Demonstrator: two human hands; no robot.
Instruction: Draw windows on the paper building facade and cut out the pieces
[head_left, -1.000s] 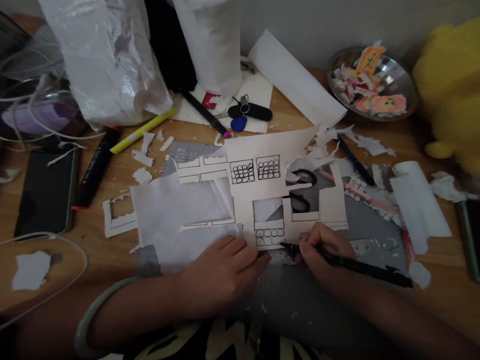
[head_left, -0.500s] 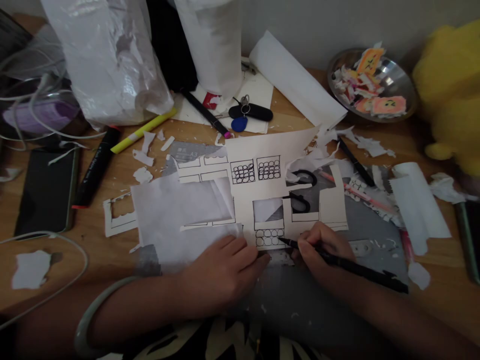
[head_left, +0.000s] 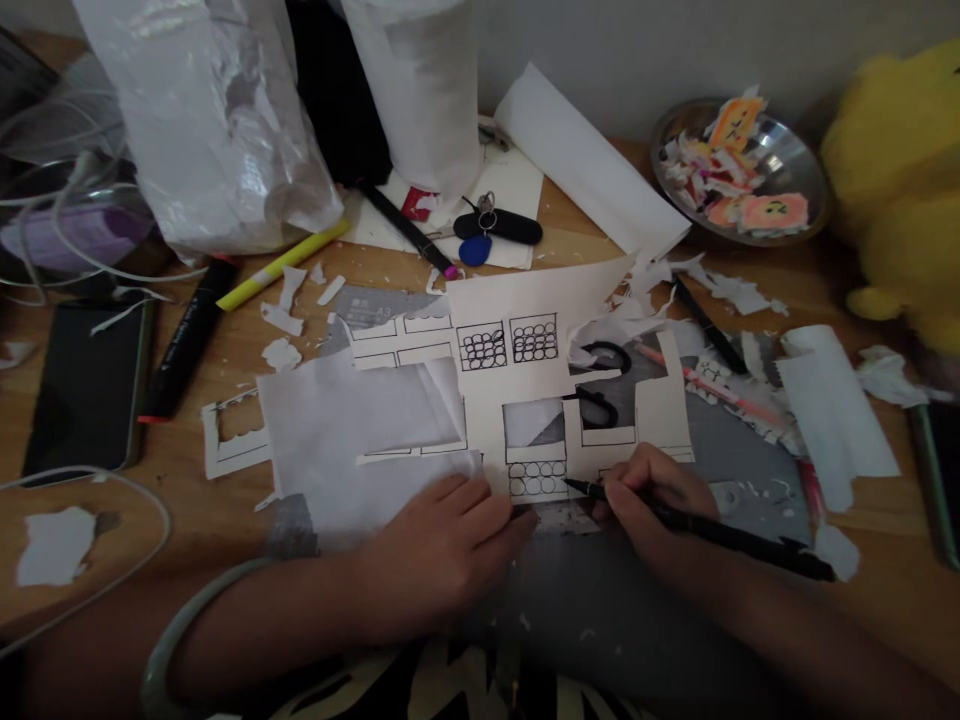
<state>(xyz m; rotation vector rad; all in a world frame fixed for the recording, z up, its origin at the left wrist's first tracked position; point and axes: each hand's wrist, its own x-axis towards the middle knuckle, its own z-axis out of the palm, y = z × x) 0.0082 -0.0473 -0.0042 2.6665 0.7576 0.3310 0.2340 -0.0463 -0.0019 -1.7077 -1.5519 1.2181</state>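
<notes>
Black pen (head_left: 739, 539), gripped near its tip by the fingers of your right hand (head_left: 661, 492), likely for control | cream card (head_left: 485, 415), on grey mat (head_left: 600, 590) | left hand (head_left: 444, 552), fingers curled, apparently steadying; pinch unclear

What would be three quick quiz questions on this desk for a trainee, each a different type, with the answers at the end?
1. Multiple choice: what does the right hand hold?
A) scissors
B) black pen
C) yellow marker

2. True or false: in this view, the metal bowl stands between the long white paper and the fuzzy yellow object.

3. Fill in the missing word: the rounded fob by the key ring is ____ in colour.

Key: 1. B; 2. true; 3. blue
</notes>
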